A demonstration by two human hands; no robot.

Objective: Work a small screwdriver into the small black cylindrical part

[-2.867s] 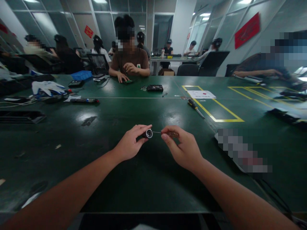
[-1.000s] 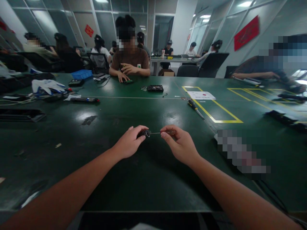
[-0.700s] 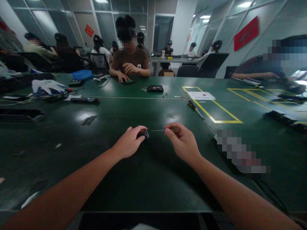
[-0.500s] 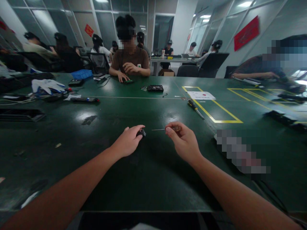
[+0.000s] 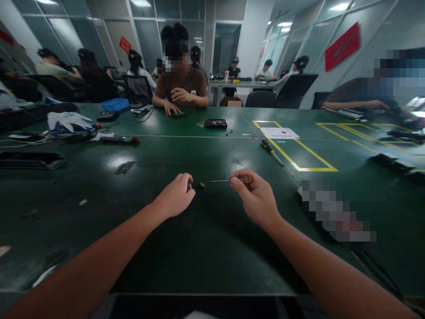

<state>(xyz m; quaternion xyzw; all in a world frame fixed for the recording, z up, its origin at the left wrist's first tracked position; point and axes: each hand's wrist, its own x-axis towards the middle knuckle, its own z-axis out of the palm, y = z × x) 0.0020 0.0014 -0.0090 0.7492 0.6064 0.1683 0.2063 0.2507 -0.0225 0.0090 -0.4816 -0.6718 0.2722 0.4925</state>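
My left hand [image 5: 177, 195] is closed around a small dark piece [image 5: 189, 186], of which only an edge shows between thumb and fingers; its kind is hidden. Just right of those fingers, a tiny dark part [image 5: 202, 185] lies on the green tabletop [image 5: 212, 257]. A slim screwdriver [image 5: 219, 180] is pinched in my right hand [image 5: 254, 195]. Its thin metal shaft points left toward the tiny part, with a gap between them. The reddish, clear-looking handle is mostly covered by my fingers.
Beyond my hands are a larger screwdriver [image 5: 272, 152], a white paper sheet [image 5: 280, 133] and a black case [image 5: 215, 123]. White gloves [image 5: 69, 121] and a blue tray [image 5: 114, 104] lie at left. A co-worker [image 5: 181, 84] sits opposite; a blurred long object [image 5: 332, 212] is at right.
My left fingers have curled in and drawn slightly left. The tiny dark part now lies apart from them on the table. My right hand and the screwdriver have hardly moved.
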